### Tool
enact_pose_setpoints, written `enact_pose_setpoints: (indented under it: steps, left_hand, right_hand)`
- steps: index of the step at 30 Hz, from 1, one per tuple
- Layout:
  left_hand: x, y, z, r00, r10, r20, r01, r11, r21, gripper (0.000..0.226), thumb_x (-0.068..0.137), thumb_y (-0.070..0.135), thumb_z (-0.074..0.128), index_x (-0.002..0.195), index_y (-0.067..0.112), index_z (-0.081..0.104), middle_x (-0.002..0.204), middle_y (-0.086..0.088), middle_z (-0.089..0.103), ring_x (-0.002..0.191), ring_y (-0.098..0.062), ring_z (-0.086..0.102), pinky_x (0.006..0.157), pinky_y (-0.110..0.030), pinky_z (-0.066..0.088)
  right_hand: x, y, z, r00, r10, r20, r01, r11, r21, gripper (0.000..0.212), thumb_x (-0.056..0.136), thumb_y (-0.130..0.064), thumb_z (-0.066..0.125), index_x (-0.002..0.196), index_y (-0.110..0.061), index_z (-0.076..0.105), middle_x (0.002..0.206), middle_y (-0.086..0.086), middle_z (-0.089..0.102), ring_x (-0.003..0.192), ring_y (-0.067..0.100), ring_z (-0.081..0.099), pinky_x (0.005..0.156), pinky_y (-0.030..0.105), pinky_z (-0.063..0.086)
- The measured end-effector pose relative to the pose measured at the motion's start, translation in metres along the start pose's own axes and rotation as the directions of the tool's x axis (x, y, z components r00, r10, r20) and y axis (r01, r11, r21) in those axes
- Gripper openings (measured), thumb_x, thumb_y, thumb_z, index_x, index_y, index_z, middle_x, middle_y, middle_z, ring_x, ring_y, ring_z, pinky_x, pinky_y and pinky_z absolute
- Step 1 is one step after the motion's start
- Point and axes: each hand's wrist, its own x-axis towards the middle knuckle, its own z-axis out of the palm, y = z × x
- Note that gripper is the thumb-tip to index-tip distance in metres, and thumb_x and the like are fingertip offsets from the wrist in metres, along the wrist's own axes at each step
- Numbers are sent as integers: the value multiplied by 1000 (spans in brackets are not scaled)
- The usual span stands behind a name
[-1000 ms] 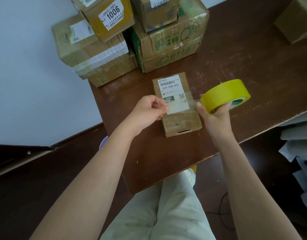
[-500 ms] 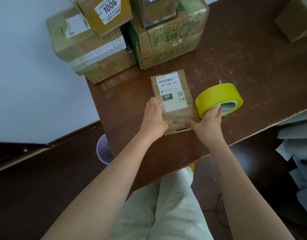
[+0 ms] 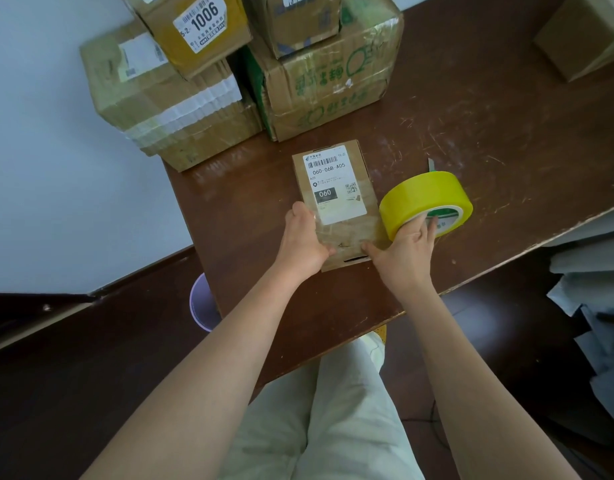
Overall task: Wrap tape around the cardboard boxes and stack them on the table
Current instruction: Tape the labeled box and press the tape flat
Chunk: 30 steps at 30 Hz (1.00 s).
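The tape roll (image 3: 425, 200) has dropped beside the small box (image 3: 336, 199) – right hand (image 3: 402, 252) gripping it, left hand (image 3: 303, 244) clasping the box's near-left edge – strip laid across

Six cardboard boxes (image 3: 336, 202), one yellow tape roll (image 3: 421, 199), one table (image 3: 471, 133), two hands (image 3: 303, 242)
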Motion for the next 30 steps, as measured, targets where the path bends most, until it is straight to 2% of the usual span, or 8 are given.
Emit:
enact_pose_setpoints:
  steps: [3,6,10,14,18,23,27,30]
  left_hand:
    - [1,-1,-3,999,25,-28,-25,1000,11,64,73,8,86,108,16,33,116,1,38,102,-10,42,83,-22,35]
    - [-1,-3,-3,997,28,-68,-27,999,18,66,69,11,89,108,14,35,117,-2,41,101,-12,43,85,-25,39]
    - [-3,-5,-1,995,21,-94,-20,1000,5,68,67,13,90,112,10,38,115,-2,41,102,-16,46,90,-33,45]
    - [-5,-9,0,994,30,-103,-32,999,-20,65,68,14,89,105,14,36,111,0,40,99,-14,44,89,-31,43]
    - [-5,-9,-1,995,22,-94,-25,999,-32,64,69,16,89,104,15,35,111,0,40,97,-13,44,86,-27,41]
    - [-3,-10,-6,999,-8,-53,6,1000,-28,60,72,16,87,105,16,36,115,0,43,98,-11,42,74,-18,33]
    - [1,-10,-11,999,-29,-24,28,999,-35,57,73,18,86,105,14,40,119,-5,51,103,-17,49,77,-25,35]
    - [3,-7,-14,999,-37,-21,36,998,-59,50,76,17,82,104,13,41,115,-7,52,102,-21,54,71,-26,36]
  right_hand:
    - [6,-4,2,1000,-13,-18,11,997,-71,110,78,-46,81,149,11,19,152,23,35,152,35,13,119,28,-17]
    - [5,-13,2,999,-47,-10,46,989,-139,114,79,-49,80,150,12,14,147,23,41,149,31,20,121,32,-14]
    - [3,-21,-3,998,-63,14,64,976,-207,118,81,-49,78,152,12,5,152,20,37,151,29,16,124,37,-11]
    - [2,-25,-4,998,-60,30,65,965,-253,121,79,-53,77,152,11,5,152,18,37,150,30,17,124,38,-11]
    - [2,-27,-2,997,-73,20,76,958,-278,120,78,-55,78,152,9,8,152,19,38,149,32,20,125,40,-8]
    - [1,-29,-2,997,-62,35,70,944,-322,119,79,-56,76,152,8,9,150,18,39,149,31,21,125,40,-8]
    - [2,-31,-3,997,-72,39,81,933,-351,118,78,-57,77,151,8,11,148,15,42,146,30,27,125,42,-7]
    - [2,-35,-5,993,-92,69,112,909,-402,117,79,-59,74,151,6,11,149,11,42,145,29,30,124,42,-7]
